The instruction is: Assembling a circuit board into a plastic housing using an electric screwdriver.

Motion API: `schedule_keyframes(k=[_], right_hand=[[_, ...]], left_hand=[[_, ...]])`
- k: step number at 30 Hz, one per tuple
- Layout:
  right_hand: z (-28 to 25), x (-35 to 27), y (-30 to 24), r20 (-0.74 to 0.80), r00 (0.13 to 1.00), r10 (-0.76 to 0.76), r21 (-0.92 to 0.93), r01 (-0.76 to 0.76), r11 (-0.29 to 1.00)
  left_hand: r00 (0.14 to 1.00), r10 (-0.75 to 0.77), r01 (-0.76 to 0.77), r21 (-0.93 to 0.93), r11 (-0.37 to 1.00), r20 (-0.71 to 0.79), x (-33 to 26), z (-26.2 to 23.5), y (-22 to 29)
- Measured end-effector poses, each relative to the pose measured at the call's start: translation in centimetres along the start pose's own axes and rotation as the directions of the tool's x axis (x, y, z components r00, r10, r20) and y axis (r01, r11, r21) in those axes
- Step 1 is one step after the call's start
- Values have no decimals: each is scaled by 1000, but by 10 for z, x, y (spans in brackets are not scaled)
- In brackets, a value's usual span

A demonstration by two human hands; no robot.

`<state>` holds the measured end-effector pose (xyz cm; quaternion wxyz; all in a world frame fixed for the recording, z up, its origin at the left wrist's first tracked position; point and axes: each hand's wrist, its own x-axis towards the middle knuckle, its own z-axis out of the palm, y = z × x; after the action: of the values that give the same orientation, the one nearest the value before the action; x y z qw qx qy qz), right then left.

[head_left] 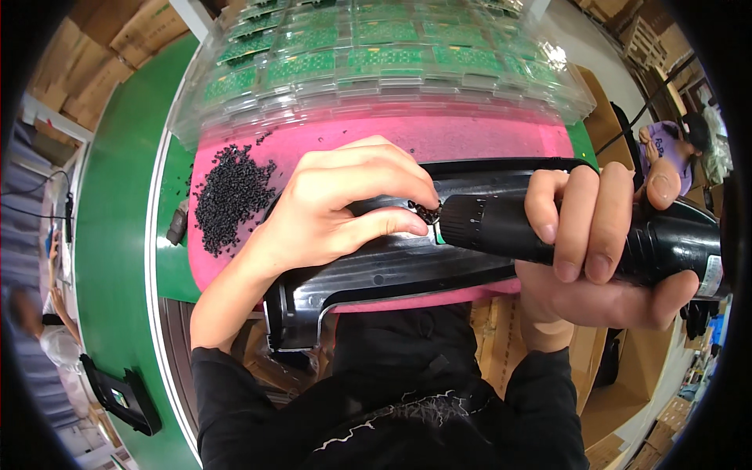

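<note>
My right hand (599, 251) grips a black electric screwdriver (509, 227), held level with its tip pointing left. My left hand (345, 207) pinches a small black screw (427, 211) between thumb and forefinger right at the driver's tip. Under both hands lies a long black plastic housing (392, 270) on a pink foam pad (470, 137). A heap of small black screws (231, 196) sits on the pad just left of my left hand.
Stacked clear trays of green circuit boards (376, 55) stand behind the pad. A green conveyor belt (117, 235) runs along the left with a black part (121, 399) on it. Another person (674, 145) sits at far right. Cardboard boxes (102, 55) lie at upper left.
</note>
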<state>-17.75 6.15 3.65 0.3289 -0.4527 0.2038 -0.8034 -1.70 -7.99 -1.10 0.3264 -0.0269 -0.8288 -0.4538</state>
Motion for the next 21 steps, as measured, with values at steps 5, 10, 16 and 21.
schedule_keyframes(k=[5,10,16,21], right_hand=[[-11,-1,-5,68,998,16,-48,-12,999],[-25,-15,-21,191,981,30,-60,-19,998],[-44,-9,-36,-16,994,106,-288,-106,952],[-59,-8,-23,-111,984,139,-434,-174,884]], left_hand=[[998,60,-61,50,997,8,8,9,0],[999,39,-40,143,989,10,6,22,18],[982,-177,162,175,971,72,8,35,19],[952,-140,58,289,956,271,-9,54,0]])
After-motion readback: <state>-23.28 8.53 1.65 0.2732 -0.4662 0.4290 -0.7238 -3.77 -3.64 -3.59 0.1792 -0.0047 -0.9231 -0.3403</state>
